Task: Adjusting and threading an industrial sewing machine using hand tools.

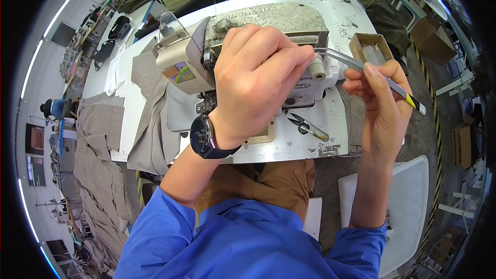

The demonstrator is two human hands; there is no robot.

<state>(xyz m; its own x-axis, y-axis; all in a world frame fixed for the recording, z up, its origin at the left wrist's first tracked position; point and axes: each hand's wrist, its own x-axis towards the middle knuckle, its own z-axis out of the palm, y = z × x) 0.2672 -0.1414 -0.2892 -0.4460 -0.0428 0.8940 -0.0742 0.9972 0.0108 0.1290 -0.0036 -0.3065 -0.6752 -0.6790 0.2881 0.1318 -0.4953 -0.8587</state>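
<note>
My right hand (381, 90) holds a pair of bent-tip metal tweezers (342, 59) between thumb and fingers, their points toward the left. Up against those points is my left hand (256, 75), its thumb and fingertips pinched together. What the pinch holds, if anything, is too small to make out. Both hands are raised over an overlock-type sewing machine (182, 64), and my left hand covers its middle. Thread snips (309, 127) lie on the white table (289, 147) in front of the machine.
Grey-brown fabric pieces (150, 137) hang over the table's left part, with more cloth (95, 175) further left. An open cardboard box (370, 46) stands at the table's right end. Below my right forearm is a white plastic bin (413, 196). Thin threads rise behind the machine.
</note>
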